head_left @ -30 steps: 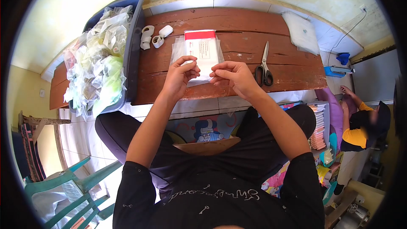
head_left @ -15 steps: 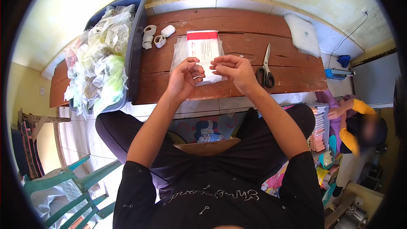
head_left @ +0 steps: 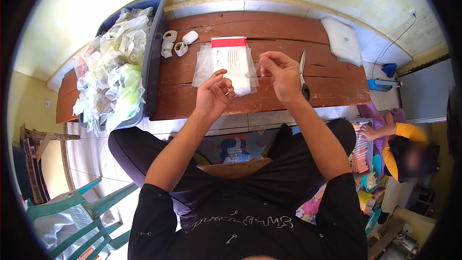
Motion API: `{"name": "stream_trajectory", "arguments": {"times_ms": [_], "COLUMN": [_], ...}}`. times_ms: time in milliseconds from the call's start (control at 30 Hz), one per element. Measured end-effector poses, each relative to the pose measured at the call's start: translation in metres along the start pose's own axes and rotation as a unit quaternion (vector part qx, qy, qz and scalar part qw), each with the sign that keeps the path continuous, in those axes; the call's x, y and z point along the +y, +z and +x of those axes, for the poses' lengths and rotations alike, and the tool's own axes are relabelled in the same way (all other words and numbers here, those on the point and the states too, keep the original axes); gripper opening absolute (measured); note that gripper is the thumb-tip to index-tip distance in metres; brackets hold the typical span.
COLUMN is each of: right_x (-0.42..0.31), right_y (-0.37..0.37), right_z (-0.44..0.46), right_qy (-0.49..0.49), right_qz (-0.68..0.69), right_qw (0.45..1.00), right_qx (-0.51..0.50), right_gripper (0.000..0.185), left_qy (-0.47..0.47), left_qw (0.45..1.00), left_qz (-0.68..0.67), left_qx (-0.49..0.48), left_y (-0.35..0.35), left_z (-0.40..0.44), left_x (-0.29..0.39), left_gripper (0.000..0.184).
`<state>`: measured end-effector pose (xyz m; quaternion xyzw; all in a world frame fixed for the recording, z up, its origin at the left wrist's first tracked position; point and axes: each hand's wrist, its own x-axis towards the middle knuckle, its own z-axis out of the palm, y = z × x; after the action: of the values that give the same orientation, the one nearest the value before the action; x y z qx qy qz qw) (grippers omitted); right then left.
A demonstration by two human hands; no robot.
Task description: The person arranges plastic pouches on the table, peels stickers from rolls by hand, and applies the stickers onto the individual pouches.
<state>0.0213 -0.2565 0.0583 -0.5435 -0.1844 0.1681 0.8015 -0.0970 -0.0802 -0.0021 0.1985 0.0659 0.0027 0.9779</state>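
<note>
Red-banded packet (head_left: pixel 235 58) partly behind left fingers (head_left: pixel 214 79), loosely apart; beside right fingers (head_left: pixel 275 57), pinched together.

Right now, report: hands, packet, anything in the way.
Left hand open, seemingly empty; right hand nearly pinched, grip unclear. Red-banded packet lies over clear plastic. Scissors partly behind right hand, possibly in its way.

From head, facing down, hands (head_left: pixel 214 96) near, edges unclear

Brown plank table (head_left: pixel 288 31) under dark bin (head_left: pixel 153 67), white rolls (head_left: pixel 168 43), red-and-white packet (head_left: pixel 231 58), scissors (head_left: pixel 302 63), clear plastic bags (head_left: pixel 341 42).
</note>
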Motion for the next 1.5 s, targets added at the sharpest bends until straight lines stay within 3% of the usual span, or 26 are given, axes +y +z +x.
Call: {"name": "stream_trajectory", "arguments": {"times_ms": [33,100,133,200,300,367,433,467,700,900,967,1033,1300,1367,1433,1500], "right_x": [-0.005,-0.018,-0.021,-0.023,-0.019,-0.020,-0.022,-0.021,-0.012,0.009,0.016,0.026,0.060,0.067,0.080,0.099], "right_y": [-0.002,-0.007,-0.006,-0.003,0.001,0.005,0.006,0.006,0.012,0.018,0.019,0.020,0.031,0.036,0.036,0.032], "right_z": [0.002,0.006,0.006,0.004,0.001,-0.001,0.000,0.001,0.004,0.020,0.030,0.043,0.107,0.122,0.140,0.162], "right_qy": [-0.001,-0.025,-0.026,-0.040,-0.030,-0.022,-0.016,-0.022,-0.040,-0.047,-0.049,-0.050,-0.038,-0.031,-0.026,-0.005], "right_qz": [0.000,-0.093,-0.092,-0.148,-0.144,-0.138,-0.131,-0.134,-0.137,-0.100,-0.099,-0.099,-0.041,-0.060,-0.078,-0.079], "right_qw": [1.000,0.995,0.995,0.987,0.986,0.987,0.988,0.988,0.990,0.992,0.991,0.991,0.990,0.990,0.989,0.989], "right_qx": [0.000,-0.029,-0.029,-0.046,-0.076,-0.079,-0.079,-0.071,-0.002,0.061,0.070,0.076,0.129,0.126,0.126,0.127], "right_gripper": [0.010,0.008,0.008,0.008,0.011,0.012,0.012,0.012,0.015,0.015,0.015,0.014,0.018,0.019,0.021,0.017], "left_qy": [0.000,0.060,0.061,0.177,0.256,0.269,0.173,0.175,0.197,0.159,0.154,0.178,0.188,0.195,0.155,0.159], "left_qw": [1.000,0.974,0.974,0.871,0.826,0.818,0.854,0.857,0.866,0.882,0.877,0.831,0.841,0.827,0.768,0.765], "left_qz": [0.000,0.187,0.187,0.444,0.500,0.507,0.488,0.480,0.448,0.427,0.435,0.500,0.479,0.492,0.589,0.588], "left_qx": [-0.001,0.111,0.111,0.117,0.040,0.042,0.051,0.064,0.102,0.119,0.133,0.164,0.166,0.190,0.199,0.209], "left_y": [-0.001,0.006,0.013,0.035,0.059,0.064,0.061,0.060,0.058,0.047,0.042,0.039,0.019,0.012,-0.003,-0.018], "left_z": [-0.001,0.000,0.001,0.002,0.006,0.007,0.007,0.007,0.015,0.036,0.046,0.056,0.111,0.129,0.146,0.167], "left_x": [0.000,0.001,0.000,-0.005,-0.009,-0.012,-0.013,-0.015,-0.003,0.015,0.023,0.031,0.072,0.088,0.105,0.113], "left_gripper": [0.020,0.022,0.022,0.031,0.033,0.027,0.019,0.016,0.014,0.017,0.019,0.019,0.019,0.017,0.017,0.017]}}
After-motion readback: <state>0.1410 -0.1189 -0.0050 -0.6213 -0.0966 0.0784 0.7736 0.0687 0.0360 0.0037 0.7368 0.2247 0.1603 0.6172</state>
